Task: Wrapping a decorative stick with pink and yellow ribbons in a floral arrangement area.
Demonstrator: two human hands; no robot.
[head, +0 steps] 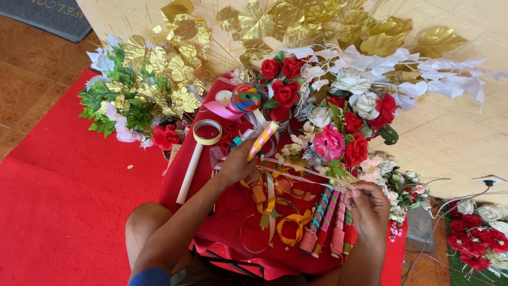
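My left hand [236, 163] holds a short stick wrapped in striped yellow, pink and white ribbon [263, 140], raised over a small table with a red cloth [222, 222]. My right hand [366, 205] pinches the ends of thin pale ribbon strands [301, 172] that stretch across to the left hand. Just below the right hand lie three ribbon-wrapped sticks [324, 222] side by side. Loose orange and gold ribbon curls [286, 222] lie between my hands.
Red, pink and white artificial flowers [338, 122] crowd the table's far side, with gold leaves [159, 79] and green foliage at left. A tape roll [207, 132], a ribbon spool [246, 97] and a white tube [189, 173] lie on the cloth. Red carpet [63, 201] covers the floor.
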